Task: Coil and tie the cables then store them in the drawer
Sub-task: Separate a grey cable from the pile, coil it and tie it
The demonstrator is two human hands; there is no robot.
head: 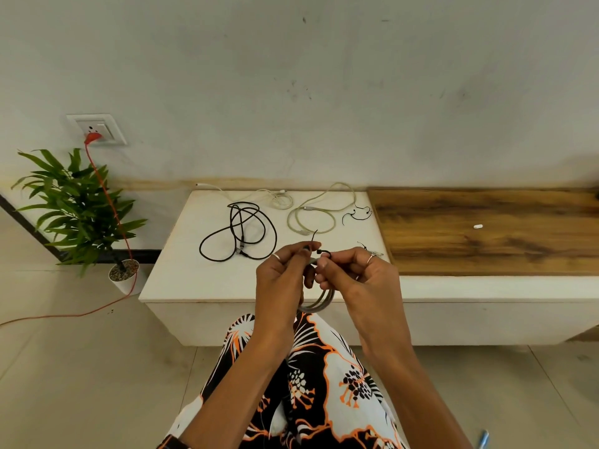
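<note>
The person holds a coiled grey cable [316,303] up in front of the white table [181,280]. The left hand [282,280] has its grip curled round the top of the coil. The right hand [351,273] pinches a thin black tie [324,253] at the top of the coil. The loops hang down between the two hands. The tie looks only partly wrapped, but it is small and hard to see well.

Three more cables lie loose on the table, well apart from the hands: a black cable [240,234], a white cable [275,197] and a beige cable [311,215]. Another black tie [356,215] lies near the beige one. No drawer can be seen.

What could go wrong? If the left hand lets its grip go soft, the loops may spring open and the coil comes apart. If the tie slips out of the right fingers, it may drop to the floor. If the tie is twisted too loose, the coil may fall open later in the drawer.
</note>
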